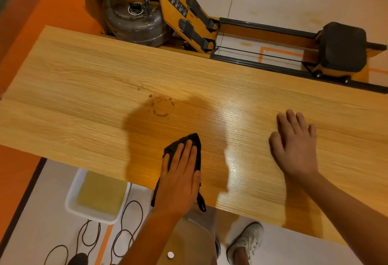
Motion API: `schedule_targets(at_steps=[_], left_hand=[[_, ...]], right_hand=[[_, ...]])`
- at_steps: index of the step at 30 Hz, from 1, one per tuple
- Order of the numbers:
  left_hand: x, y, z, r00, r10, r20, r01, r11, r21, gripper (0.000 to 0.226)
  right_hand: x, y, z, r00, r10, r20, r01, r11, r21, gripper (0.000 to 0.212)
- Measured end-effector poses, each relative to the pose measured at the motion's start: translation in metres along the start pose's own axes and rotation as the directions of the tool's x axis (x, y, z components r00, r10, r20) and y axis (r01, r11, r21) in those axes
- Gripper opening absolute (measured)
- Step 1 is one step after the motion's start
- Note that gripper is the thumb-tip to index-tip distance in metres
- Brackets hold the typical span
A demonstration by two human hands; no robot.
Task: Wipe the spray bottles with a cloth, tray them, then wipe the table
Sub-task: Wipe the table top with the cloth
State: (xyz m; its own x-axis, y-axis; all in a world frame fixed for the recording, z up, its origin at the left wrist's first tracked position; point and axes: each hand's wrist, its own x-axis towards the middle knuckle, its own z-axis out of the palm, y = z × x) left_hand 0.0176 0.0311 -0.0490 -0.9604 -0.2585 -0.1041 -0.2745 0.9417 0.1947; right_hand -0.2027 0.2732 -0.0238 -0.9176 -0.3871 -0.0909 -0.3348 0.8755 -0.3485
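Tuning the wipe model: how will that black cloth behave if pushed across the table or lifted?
Likely floppy: the black cloth bunches under the left hand and a corner droops over the table edge. Probably light and thin. Pushed flat-palmed it should slide on the glossy wood, though it may fold rather than stay spread. Lifted, it would probably hang limp.

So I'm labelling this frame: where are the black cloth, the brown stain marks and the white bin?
black cloth (190, 139), head view, far corner
brown stain marks (160, 107), head view, ring's middle
white bin (72, 193), head view, left rim
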Motion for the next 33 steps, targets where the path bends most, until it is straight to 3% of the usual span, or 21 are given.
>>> schedule_targets(at_steps=[5, 13, 20, 25, 29, 33], left_hand=[[0.004, 0.004, -0.001, 1.000, -0.008, -0.017, 0.008, 1.000, 0.030, 0.062], [0.026, -0.005, -0.003, 0.998, 0.063, -0.006, -0.063, 0.997, 0.042, 0.062], [0.172, -0.036, -0.026, 0.989, 0.143, 0.021, -0.144, 0.989, 0.031, 0.061], [0.279, -0.037, -0.042, 0.995, 0.081, 0.058, -0.080, 0.996, -0.028, 0.062], [0.274, -0.039, -0.041, 0.994, 0.106, 0.037, -0.106, 0.994, -0.012, 0.062], [0.194, -0.043, -0.037, 0.996, 0.088, 0.016, -0.088, 0.996, -0.016, 0.062]], right_hand=[[0.010, -0.090, 0.024, 0.988, -0.153, 0.010, 0.152, 0.985, 0.084, 0.057], [0.012, -0.117, 0.065, 0.990, -0.133, 0.052, 0.138, 0.985, -0.107, 0.059], [0.012, -0.119, 0.067, 0.990, -0.136, 0.049, 0.142, 0.978, -0.156, 0.058], [0.014, -0.121, 0.065, 0.991, -0.125, 0.051, 0.132, 0.978, -0.160, 0.058], [0.013, -0.121, 0.065, 0.991, -0.122, 0.057, 0.129, 0.981, -0.146, 0.058], [0.010, -0.120, 0.065, 0.990, -0.126, 0.064, 0.134, 0.982, -0.131, 0.058]])
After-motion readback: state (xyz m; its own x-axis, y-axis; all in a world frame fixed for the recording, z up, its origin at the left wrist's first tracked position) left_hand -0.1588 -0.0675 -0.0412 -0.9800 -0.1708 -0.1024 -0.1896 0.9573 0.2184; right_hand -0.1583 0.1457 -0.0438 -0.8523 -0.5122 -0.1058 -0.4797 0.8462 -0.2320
